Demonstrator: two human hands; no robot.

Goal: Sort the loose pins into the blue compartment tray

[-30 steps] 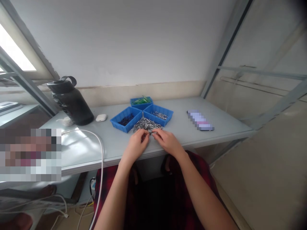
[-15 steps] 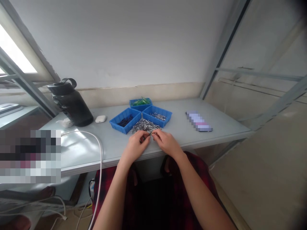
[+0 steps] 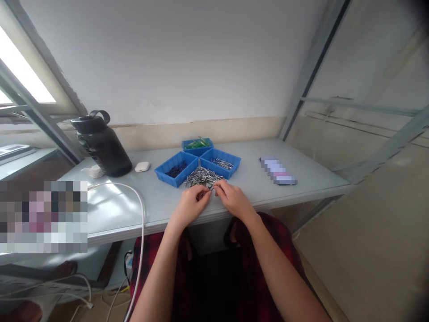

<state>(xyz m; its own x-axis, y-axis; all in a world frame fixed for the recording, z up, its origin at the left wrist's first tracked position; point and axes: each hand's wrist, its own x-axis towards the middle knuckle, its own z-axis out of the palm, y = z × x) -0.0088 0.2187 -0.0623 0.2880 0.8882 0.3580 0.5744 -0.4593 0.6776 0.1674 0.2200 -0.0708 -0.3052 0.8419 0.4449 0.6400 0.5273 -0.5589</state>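
My left hand [image 3: 192,201] is closed in a pinch above the table's front edge, with small dark pieces showing among its fingers. Facing it, my right hand [image 3: 231,197] pinches a thin metal rod [image 3: 212,188] that spans the narrow gap between the fingertips. Just beyond both hands lies a loose pile of silver metal rods [image 3: 203,175]. Behind the pile on the left, a blue bin [image 3: 167,179] holds small dark pieces [image 3: 176,170]. The blue bin on the right [image 3: 236,165] contains more metal rods [image 3: 221,164]. Green translucent pieces [image 3: 198,143] fill the rear blue bin [image 3: 197,150].
A large dark bottle [image 3: 103,147] stands at the left, near a white earbud case [image 3: 142,167]. On the right lies a phone [image 3: 278,171]. A white cable [image 3: 142,214] hangs over the table's front edge [image 3: 157,223]. Metal frame posts [image 3: 313,71] rise at the sides.
My right fingers have shifted slightly up and away from the left, and more of the thin rod shows between the hands. The whole view has moved a little.
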